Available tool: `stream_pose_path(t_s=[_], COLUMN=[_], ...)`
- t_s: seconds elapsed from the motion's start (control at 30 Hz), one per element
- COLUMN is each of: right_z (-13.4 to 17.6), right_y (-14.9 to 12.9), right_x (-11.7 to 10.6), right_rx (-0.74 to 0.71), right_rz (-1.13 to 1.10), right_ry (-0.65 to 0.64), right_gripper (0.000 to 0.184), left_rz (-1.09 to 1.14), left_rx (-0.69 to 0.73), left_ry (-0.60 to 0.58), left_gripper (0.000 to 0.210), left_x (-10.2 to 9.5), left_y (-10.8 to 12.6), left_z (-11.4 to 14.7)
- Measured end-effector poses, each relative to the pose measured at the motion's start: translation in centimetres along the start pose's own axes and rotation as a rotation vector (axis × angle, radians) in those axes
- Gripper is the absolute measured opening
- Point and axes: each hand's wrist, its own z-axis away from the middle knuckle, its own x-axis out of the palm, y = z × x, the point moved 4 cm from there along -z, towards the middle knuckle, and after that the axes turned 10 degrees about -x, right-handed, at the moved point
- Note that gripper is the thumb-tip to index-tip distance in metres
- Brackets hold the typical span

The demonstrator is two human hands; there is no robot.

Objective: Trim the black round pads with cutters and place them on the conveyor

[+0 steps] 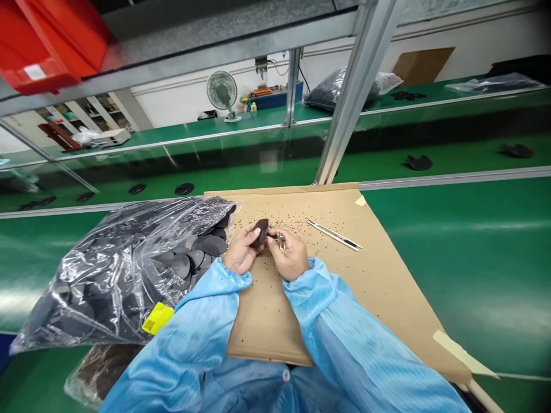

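Black piece (pixel 261 232), thin, matte: likely light, a bit flexible, low slip, not fragile. Best taken by its flat faces, thumb against fingers, edge left free. It's up off the cardboard (pixel 271 338), pinched in the left hand (pixel 241 251), poking out past thumb and fingertips toward the far side. Right hand (pixel 291 257) is closed around a small metal tool (pixel 281 241), fingertips right beside the piece's right edge; can't tell if they touch. Similar discs (pixel 209 245) spill from the clear bag (pixel 107 269) on the left. Slim white tool (pixel 334 235) lies to the right.
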Motion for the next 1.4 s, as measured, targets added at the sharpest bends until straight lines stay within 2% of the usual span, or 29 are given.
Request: stream_pose_path(t_s=[0.13, 0.2, 0.27, 0.33, 0.4, 0.43, 0.5, 0.57, 0.63, 0.77, 0.87, 1.0, 1.07, 1.17, 1.4], right_z=[-0.2, -0.2, -0.2, -0.2, -0.2, -0.1, -0.2, -0.2, -0.3, -0.3, -0.3, -0.3, -0.3, -0.1, -0.1], right_y=[1.4, 1.7, 1.6, 1.6, 1.5, 1.6, 1.6, 1.6, 1.7, 2.0, 2.2, 2.2, 2.2, 2.0, 1.7], right_x=[-0.5, -0.6, -0.5, -0.3, -0.3, -0.3, -0.4, -0.6, -0.7, -0.7, -0.6, -0.7, -0.8, -1.0, -1.0], right_rx=[0.088, 0.076, 0.051, 0.035, 0.039, 0.043, 0.050, 0.052, 0.057, 0.079, 0.079, 0.067, 0.077, 0.087, 0.110], right_rz=[0.037, 0.036, 0.032, 0.036, 0.035, 0.033, 0.028, 0.025, 0.018, 0.007, 0.012, 0.008, 0.001, -0.011, -0.020], right_ry=[0.103, 0.111, 0.093, 0.070, 0.057, 0.057, 0.061, 0.064, 0.070, 0.098, 0.107, 0.119, 0.124, 0.146, 0.216], right_gripper=[0.010, 0.010, 0.010, 0.010, 0.010, 0.010, 0.011, 0.011, 0.011, 0.011, 0.011, 0.010, 0.010, 0.009, 0.007], left_rz=[-0.145, -0.191, -0.349, -0.827, -1.231, -1.359, -1.476, -1.494, -1.506, -1.544, -1.535, -1.495, -1.495, -1.562, -1.679], left_rx=[0.176, 0.265, 0.394, 0.581, 0.635, 0.623, 0.582, 0.569, 0.544, 0.388, 0.343, 0.333, 0.353, 0.365, 0.377], left_ry=[0.251, 0.326, 0.411, 0.522, 0.536, 0.532, 0.535, 0.537, 0.526, 0.464, 0.417, 0.404, 0.390, 0.411, 0.546], left_gripper=[0.035, 0.040, 0.041, 0.044, 0.052, 0.056, 0.060, 0.058, 0.053, 0.039, 0.028, 0.024, 0.024, 0.026, 0.041], left_x=[-0.2, -0.3, -0.2, 0.6, 1.6, 1.9, 2.0, 1.6, 0.9, -1.6, -3.0, -3.5, -3.0, -1.7, 1.9], left_y=[3.0, 5.7, 9.2, 12.7, 14.6, 15.0, 15.0, 14.4, 13.5, 12.3, 11.8, 11.7, 11.8, 12.2, 13.6], left_z=[-1.9, -3.6, -5.5, -7.3, -9.2, -9.9, -10.5, -10.0, -8.7, -5.2, -2.8, -1.7, -2.3, -4.5, -13.6])
